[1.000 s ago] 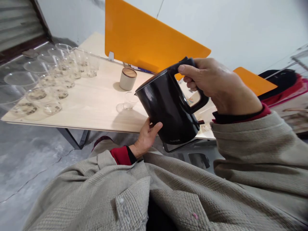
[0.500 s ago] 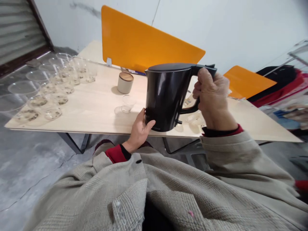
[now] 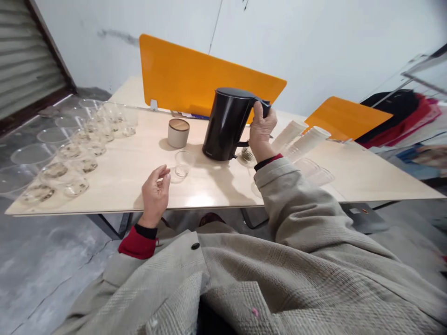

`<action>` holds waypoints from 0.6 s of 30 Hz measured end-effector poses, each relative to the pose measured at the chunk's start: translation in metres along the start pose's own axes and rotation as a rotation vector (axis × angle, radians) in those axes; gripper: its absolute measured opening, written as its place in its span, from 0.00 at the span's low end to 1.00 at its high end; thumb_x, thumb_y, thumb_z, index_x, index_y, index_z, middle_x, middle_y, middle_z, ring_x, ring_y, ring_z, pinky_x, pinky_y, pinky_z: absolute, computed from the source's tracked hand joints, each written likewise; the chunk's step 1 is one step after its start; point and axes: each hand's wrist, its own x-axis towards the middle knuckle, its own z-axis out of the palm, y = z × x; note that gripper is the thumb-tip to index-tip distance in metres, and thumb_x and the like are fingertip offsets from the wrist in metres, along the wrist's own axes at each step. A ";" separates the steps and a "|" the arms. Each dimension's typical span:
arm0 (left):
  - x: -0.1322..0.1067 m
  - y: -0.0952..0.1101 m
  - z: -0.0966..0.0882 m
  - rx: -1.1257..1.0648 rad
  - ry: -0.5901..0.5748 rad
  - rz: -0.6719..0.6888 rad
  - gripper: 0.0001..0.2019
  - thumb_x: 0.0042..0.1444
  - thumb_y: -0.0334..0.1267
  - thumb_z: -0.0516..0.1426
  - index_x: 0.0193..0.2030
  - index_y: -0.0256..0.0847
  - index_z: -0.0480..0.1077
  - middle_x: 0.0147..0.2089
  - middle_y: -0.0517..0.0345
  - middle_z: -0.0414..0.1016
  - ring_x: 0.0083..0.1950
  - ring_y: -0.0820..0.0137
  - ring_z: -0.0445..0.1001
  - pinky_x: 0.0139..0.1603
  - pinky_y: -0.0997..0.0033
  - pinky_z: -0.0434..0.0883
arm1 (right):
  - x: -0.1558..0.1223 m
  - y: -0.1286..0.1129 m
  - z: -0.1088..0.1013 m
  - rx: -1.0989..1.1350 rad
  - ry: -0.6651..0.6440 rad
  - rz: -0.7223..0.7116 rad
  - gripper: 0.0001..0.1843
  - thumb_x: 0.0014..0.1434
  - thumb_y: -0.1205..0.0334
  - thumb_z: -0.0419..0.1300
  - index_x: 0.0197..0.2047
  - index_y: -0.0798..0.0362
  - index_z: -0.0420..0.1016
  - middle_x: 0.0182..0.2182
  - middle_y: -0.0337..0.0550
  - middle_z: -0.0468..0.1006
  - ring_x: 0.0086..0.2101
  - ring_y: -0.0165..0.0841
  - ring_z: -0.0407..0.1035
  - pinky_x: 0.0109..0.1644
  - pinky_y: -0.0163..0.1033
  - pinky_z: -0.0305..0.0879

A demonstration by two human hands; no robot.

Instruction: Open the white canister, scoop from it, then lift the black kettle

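My right hand (image 3: 262, 130) grips the handle of a black electric kettle (image 3: 226, 123). The kettle is close to upright at the middle of the table; whether its base touches the top I cannot tell. My left hand (image 3: 156, 193) holds nothing, its fingers loosely bent above the table's front part. Just right of it stands a clear plastic cup (image 3: 183, 165). Behind that cup is a pale canister (image 3: 178, 133) with a wooden lid. Partly hidden by the kettle and my right hand, a small container of dark, dry bits (image 3: 247, 154) sits on the table.
Several clear cups (image 3: 70, 151) with dark bits in their bottoms crowd the table's left end. Two stacks of cups (image 3: 300, 137) lie tilted at the right, near clear lids (image 3: 316, 171). An orange divider (image 3: 209, 77) lines the back edge, with pens (image 3: 195, 116) before it.
The kettle has moved away from me and lower, still in my right hand. My left hand has let go of its base and shifted left, beside the clear cup.
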 end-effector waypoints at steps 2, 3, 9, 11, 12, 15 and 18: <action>0.000 -0.001 0.000 0.010 -0.028 -0.021 0.21 0.66 0.51 0.60 0.59 0.40 0.77 0.54 0.45 0.87 0.55 0.60 0.86 0.51 0.62 0.83 | 0.004 0.012 0.011 -0.006 0.084 0.036 0.35 0.67 0.26 0.56 0.46 0.53 0.74 0.41 0.42 0.77 0.47 0.41 0.77 0.53 0.51 0.76; -0.001 0.000 0.001 0.014 -0.042 -0.028 0.21 0.67 0.51 0.60 0.59 0.40 0.77 0.54 0.45 0.87 0.55 0.60 0.86 0.51 0.61 0.83 | 0.006 0.017 0.016 -0.006 0.112 0.059 0.34 0.66 0.26 0.57 0.45 0.53 0.74 0.40 0.41 0.77 0.46 0.40 0.77 0.54 0.52 0.76; -0.004 0.006 0.000 0.026 -0.076 -0.065 0.22 0.67 0.53 0.60 0.59 0.40 0.77 0.53 0.45 0.87 0.54 0.60 0.87 0.50 0.61 0.83 | 0.019 0.045 0.037 -0.099 0.173 0.116 0.36 0.67 0.23 0.50 0.44 0.51 0.72 0.40 0.41 0.76 0.45 0.40 0.76 0.57 0.54 0.74; -0.004 0.008 -0.001 0.034 -0.082 -0.071 0.22 0.67 0.53 0.60 0.59 0.40 0.77 0.53 0.45 0.87 0.53 0.60 0.87 0.51 0.61 0.83 | 0.021 0.053 0.043 -0.132 0.181 0.111 0.40 0.68 0.21 0.43 0.45 0.52 0.72 0.41 0.43 0.77 0.47 0.42 0.77 0.57 0.56 0.74; -0.004 0.009 -0.001 0.041 -0.088 -0.072 0.21 0.67 0.53 0.59 0.59 0.40 0.77 0.53 0.46 0.87 0.53 0.61 0.87 0.51 0.61 0.83 | 0.022 0.057 0.045 -0.142 0.182 0.104 0.43 0.68 0.20 0.40 0.45 0.52 0.72 0.42 0.45 0.77 0.48 0.43 0.77 0.58 0.56 0.74; -0.004 0.012 -0.002 0.060 -0.104 -0.071 0.21 0.68 0.53 0.59 0.59 0.41 0.78 0.53 0.46 0.87 0.53 0.61 0.87 0.51 0.60 0.84 | 0.024 0.065 0.049 -0.169 0.196 0.092 0.47 0.67 0.18 0.35 0.47 0.53 0.72 0.44 0.48 0.78 0.50 0.45 0.78 0.58 0.58 0.74; -0.004 0.013 -0.003 0.067 -0.110 -0.061 0.21 0.68 0.52 0.60 0.58 0.41 0.78 0.53 0.46 0.87 0.53 0.60 0.87 0.51 0.60 0.83 | 0.026 0.074 0.046 -0.184 0.179 0.073 0.47 0.67 0.18 0.34 0.49 0.51 0.73 0.46 0.49 0.79 0.53 0.45 0.78 0.60 0.57 0.74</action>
